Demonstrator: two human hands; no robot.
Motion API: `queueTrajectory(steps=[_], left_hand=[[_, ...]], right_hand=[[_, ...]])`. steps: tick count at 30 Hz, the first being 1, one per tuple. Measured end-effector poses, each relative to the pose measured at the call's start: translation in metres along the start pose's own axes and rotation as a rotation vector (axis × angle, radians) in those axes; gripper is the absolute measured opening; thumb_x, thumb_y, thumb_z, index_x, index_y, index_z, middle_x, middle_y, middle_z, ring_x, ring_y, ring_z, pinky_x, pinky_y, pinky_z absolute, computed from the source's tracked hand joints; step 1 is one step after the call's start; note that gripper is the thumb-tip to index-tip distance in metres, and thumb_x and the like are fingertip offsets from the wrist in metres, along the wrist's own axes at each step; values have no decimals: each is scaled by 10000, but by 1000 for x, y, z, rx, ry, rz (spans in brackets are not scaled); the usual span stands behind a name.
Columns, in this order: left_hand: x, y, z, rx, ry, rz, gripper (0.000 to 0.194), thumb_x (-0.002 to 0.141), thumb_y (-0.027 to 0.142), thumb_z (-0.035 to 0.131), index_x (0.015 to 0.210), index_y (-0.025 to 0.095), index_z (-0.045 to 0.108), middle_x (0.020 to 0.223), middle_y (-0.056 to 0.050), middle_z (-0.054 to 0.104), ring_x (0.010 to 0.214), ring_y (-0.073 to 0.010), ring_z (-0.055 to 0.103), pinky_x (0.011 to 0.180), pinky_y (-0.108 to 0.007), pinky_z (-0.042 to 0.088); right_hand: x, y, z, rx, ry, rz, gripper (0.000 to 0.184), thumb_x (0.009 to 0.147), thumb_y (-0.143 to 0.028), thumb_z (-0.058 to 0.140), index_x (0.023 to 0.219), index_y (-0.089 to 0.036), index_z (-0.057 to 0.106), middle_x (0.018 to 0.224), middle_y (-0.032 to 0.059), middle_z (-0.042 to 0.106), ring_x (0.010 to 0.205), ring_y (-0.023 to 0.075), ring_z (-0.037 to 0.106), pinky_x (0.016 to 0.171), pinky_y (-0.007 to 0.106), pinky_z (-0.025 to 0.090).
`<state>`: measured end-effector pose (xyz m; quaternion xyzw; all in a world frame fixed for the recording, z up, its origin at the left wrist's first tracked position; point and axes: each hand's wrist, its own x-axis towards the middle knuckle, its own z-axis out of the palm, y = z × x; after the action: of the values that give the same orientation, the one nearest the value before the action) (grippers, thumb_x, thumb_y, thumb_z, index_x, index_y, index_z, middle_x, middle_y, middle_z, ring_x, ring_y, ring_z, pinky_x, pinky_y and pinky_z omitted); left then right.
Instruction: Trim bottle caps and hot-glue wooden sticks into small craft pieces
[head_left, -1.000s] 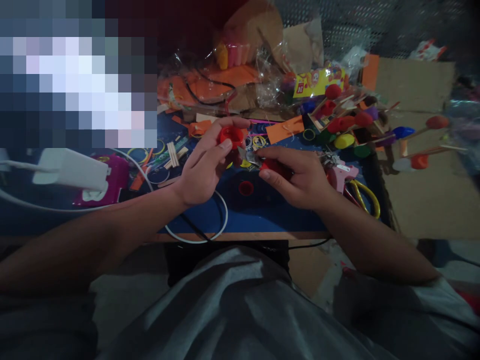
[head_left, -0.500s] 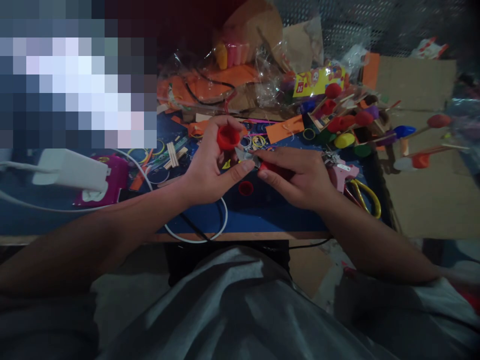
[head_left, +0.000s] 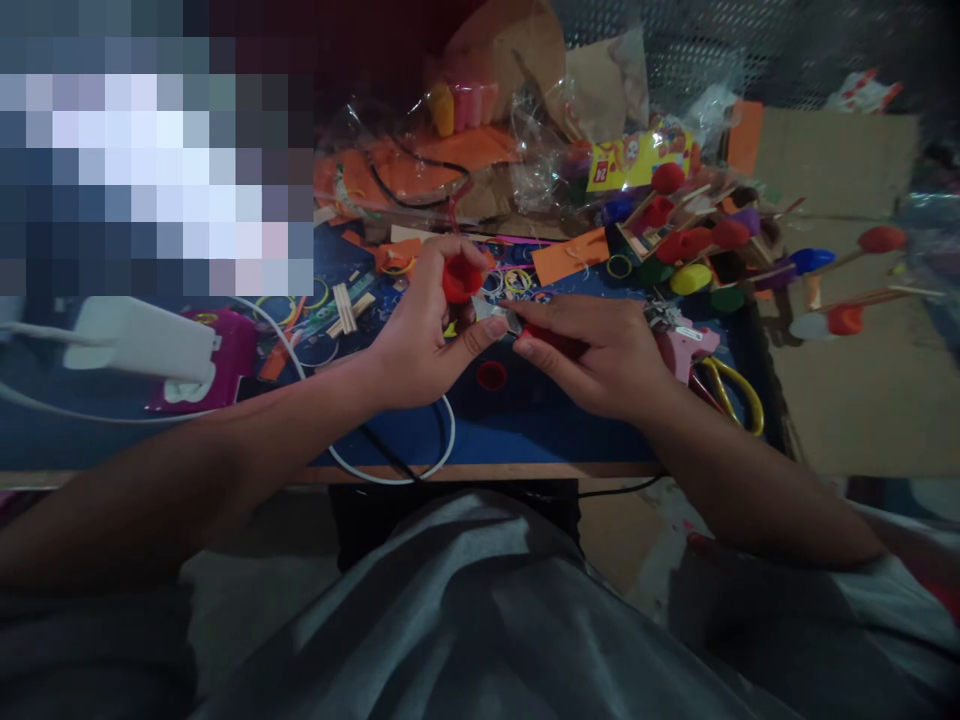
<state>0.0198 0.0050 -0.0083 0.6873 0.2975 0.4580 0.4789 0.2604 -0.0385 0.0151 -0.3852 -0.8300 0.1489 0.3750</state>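
A small red cup (head_left: 463,279) is gripped in the curled fingers of the left hand (head_left: 414,345) above a blue tabletop (head_left: 525,435), the thumb set against a red-handled blade (head_left: 555,343) that is clasped firmly in the right hand (head_left: 606,352); a round red piece (head_left: 492,376) is seen lying between them.

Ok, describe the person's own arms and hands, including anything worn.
The left hand and right hand are ungloved, with no rings or wristbands showing. The forearms are bare. A grey top covers the torso; where its sleeves end is too dim to tell.
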Motion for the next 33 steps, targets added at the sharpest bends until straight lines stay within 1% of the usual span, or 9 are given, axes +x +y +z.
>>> queueTrajectory(steps=[4,10,14,18,21,23,27,29,33], left_hand=[[-1,-2,0,2,14,-4,671,907,703,855,1309,247,569,1134,-79,542,993,-220,645,936,-421,576],[0,-3,1,-4,13,22,623,920,671,853,1290,257,572,1098,-61,517,958,-205,605,928,-410,554],[1,2,1,-19,14,19,582,918,623,869,1261,242,592,1120,-72,557,947,-206,567,925,-385,520],[1,5,1,-28,32,4,555,911,588,882,1243,237,608,1140,-83,603,992,-227,578,939,-375,510],[1,3,1,11,27,43,539,925,587,868,1248,243,608,1170,-85,620,982,-219,590,937,-372,523],[0,0,0,60,9,92,499,968,582,823,1259,242,602,1190,-84,625,973,-209,595,957,-382,537],[0,0,0,119,-28,174,422,1038,581,728,1244,235,601,1171,-89,641,1033,-233,628,1044,-443,548],[0,2,0,111,-27,172,451,1026,603,737,1240,227,608,1165,-94,643,1066,-249,639,1076,-467,543],[0,7,3,93,14,107,600,931,621,845,1319,236,598,1218,-107,650,1195,-294,644,1157,-477,512]], right_hand=[[0,0,1,23,18,-9,448,1090,-507,711,1341,-166,858,995,108,881,856,218,811,822,347,626],[0,-1,1,13,2,22,463,1090,-537,695,1343,-185,858,988,107,879,863,231,811,841,371,637],[0,-1,2,16,26,10,456,1083,-531,713,1336,-182,862,1021,114,887,859,231,814,829,368,638],[0,-1,3,22,29,0,438,1083,-513,718,1356,-199,852,1042,111,889,867,237,817,815,369,637],[0,-1,3,20,27,-5,438,1086,-508,717,1360,-192,848,1037,113,886,870,238,819,810,367,635],[0,-1,4,16,30,-4,437,1087,-519,713,1352,-200,850,1046,111,888,884,239,824,824,368,642],[0,-1,5,21,45,-7,439,1082,-528,716,1342,-201,851,1077,121,890,923,246,835,871,379,662],[0,-1,5,12,46,0,441,1084,-534,710,1348,-209,848,1075,120,890,922,247,836,876,380,667],[0,-1,4,0,50,-8,437,1083,-524,708,1365,-218,844,1093,116,892,913,246,835,862,379,668]])
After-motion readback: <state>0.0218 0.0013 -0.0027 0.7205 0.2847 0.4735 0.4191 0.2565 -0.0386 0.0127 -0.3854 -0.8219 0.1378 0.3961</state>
